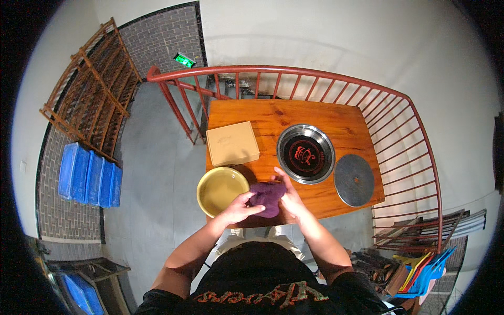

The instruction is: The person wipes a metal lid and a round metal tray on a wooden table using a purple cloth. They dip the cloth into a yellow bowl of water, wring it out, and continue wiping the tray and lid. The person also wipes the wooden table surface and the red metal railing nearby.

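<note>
Between my two hands, over the front edge of the wooden table [271, 112], is a folded purple cloth [268, 199]. My left hand [241, 206] grips its left side, thumb on top. My right hand [289, 197] holds its right edge, with some fingers extended. Just left of the cloth stands a yellow basin [221, 189], which looks to have liquid in it. Behind the basin lies a closed cardboard box [232, 145]. A round steel pan [330, 157] with a dark inside and a red printed design sits behind my right hand. To its right lies a dark round disc [353, 181] with a small hole.
A red metal railing [283, 69] curves behind and along the right of the table. Blue plastic crates [90, 177] and a wooden rack [94, 90] stand at the left. Coloured plastic items [425, 271] are at the lower right. A green lit sign [184, 60] is at the back.
</note>
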The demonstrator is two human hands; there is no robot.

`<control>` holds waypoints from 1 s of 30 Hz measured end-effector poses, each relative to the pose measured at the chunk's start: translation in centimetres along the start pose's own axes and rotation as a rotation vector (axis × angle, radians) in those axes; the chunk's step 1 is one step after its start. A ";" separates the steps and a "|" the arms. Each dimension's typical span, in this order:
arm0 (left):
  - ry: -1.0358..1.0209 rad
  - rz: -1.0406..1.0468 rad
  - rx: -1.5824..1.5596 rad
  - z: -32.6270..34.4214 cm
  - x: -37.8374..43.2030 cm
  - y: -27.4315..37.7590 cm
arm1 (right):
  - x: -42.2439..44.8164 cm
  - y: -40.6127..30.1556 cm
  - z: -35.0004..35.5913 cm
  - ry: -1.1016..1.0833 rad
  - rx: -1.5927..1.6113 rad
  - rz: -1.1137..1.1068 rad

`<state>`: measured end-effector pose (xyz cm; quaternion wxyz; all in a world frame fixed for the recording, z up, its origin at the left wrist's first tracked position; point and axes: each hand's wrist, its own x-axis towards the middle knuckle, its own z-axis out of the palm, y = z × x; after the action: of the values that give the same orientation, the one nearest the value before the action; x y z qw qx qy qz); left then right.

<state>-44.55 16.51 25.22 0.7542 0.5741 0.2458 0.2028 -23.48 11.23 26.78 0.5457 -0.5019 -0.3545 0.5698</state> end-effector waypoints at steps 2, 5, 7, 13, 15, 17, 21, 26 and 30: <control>0.050 -0.012 -0.235 -0.7 -0.1 -1.4 | -0.1 -0.5 -0.4 0.053 0.063 0.266; 0.092 -0.026 -0.411 0.1 1.0 -0.7 | -0.5 1.9 -4.2 -0.025 0.248 0.436; 0.128 -0.006 -0.429 0.4 1.2 0.1 | -1.4 1.1 -3.4 0.012 0.426 0.361; 0.267 0.094 -0.274 1.7 2.7 -2.1 | -2.4 1.4 -4.4 0.088 0.436 0.166; 0.298 0.108 -0.190 2.1 2.9 -2.4 | -3.6 -0.3 -3.1 -0.022 0.006 0.125; 0.330 0.147 -0.156 2.8 3.2 -2.2 | -3.3 0.1 -3.2 -0.082 0.051 0.076; 0.387 0.127 0.107 1.0 4.0 -3.2 | -2.6 1.2 -4.9 -0.013 -0.175 -0.016; 0.388 0.171 0.203 1.0 3.4 -0.8 | -2.4 -1.0 -5.6 0.163 -0.723 -0.211; 0.388 0.158 0.530 1.2 3.6 3.4 | -3.1 -2.7 -7.2 0.302 -0.780 -0.399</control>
<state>-41.03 18.56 28.27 0.4996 0.7184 0.3837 0.2952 -16.13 7.59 28.11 0.4605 -0.6692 -0.5485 0.1983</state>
